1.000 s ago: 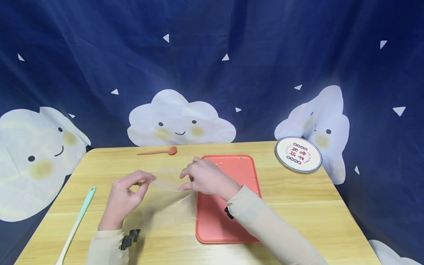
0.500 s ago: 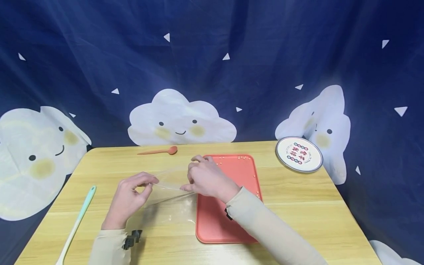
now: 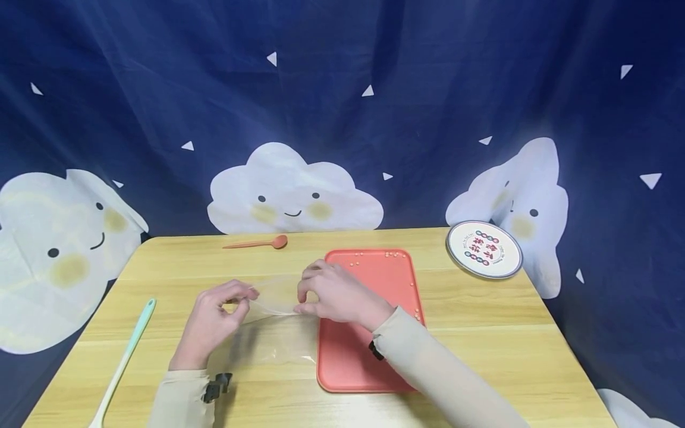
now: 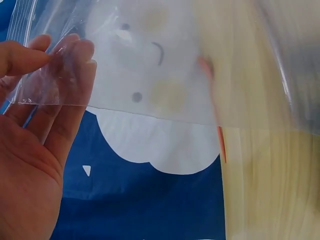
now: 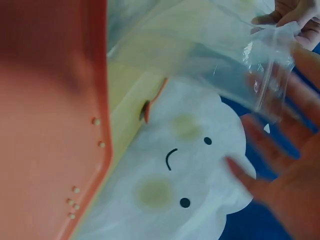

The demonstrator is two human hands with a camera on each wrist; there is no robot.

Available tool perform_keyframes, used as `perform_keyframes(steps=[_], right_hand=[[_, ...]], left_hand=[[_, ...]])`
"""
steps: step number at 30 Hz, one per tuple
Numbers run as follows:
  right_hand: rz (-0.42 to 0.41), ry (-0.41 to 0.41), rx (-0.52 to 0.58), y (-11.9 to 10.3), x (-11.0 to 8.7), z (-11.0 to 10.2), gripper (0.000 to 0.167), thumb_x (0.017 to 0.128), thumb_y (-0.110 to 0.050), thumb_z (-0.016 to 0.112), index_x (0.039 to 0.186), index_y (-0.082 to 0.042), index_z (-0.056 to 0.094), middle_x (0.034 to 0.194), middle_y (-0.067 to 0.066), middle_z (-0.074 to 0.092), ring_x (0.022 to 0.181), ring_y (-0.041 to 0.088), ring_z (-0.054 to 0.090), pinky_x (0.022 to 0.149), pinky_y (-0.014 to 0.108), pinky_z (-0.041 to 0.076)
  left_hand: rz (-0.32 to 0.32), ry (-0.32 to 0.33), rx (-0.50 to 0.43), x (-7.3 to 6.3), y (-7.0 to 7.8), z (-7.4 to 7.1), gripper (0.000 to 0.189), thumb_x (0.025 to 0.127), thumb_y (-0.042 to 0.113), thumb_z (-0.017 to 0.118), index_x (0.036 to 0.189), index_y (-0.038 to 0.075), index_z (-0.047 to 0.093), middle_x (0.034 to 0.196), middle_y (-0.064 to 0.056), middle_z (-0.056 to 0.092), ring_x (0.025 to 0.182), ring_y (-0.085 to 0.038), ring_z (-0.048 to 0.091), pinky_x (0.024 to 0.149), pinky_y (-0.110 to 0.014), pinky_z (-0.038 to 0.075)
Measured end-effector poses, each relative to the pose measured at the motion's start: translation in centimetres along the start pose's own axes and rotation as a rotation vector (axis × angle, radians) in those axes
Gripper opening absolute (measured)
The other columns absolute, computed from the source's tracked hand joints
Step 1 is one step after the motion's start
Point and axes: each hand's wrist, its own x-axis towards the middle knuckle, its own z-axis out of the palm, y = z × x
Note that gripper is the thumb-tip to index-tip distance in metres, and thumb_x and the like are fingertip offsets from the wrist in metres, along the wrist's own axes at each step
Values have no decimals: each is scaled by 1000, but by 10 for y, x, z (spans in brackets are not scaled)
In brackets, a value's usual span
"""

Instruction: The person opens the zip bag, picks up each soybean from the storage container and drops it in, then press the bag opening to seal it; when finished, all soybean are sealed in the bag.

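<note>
As the bag (image 3: 275,340) hangs, its zip (image 4: 21,22) sits uppermost.

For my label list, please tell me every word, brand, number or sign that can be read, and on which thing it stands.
No text can be read with certainty.
White plate: red characters in the middle, too small to read.
Same plate: fine lettering and marks in small coloured circles, too small to read.
Clear bag and red tray: no lettering seen.

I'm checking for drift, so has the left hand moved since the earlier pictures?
Yes: in the head view, the left hand has shifted slightly rightward, closer to the red tray.
</note>
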Motion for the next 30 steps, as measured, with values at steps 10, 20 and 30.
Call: perform_keyframes(steps=[10,20,30], right_hand=[[84,178,365,32,-31,-12,29,89,-23,73,116,-16,67,122,-6,60,123,13,47,105,33,38],[274,162,330,100,-91,-14,26,89,-14,72,113,-8,67,108,4,67,99,22,62,88,44,50],[289,84,196,126,-136,-3,21,80,4,74,100,-3,71,91,1,68,87,22,63,82,42,51]], left_hand=[[-78,-29,12,-1,-4,0,28,79,-8,65,88,18,73,93,12,70,82,-12,65,56,-21,50],[-126,-5,27,-4,-7,-2,27,80,-5,67,91,19,73,94,12,69,84,-10,64,59,-26,52],[-166,0,37,-4,-7,-2,23,82,-4,66,92,16,73,97,10,70,81,-12,65,60,-28,53]])
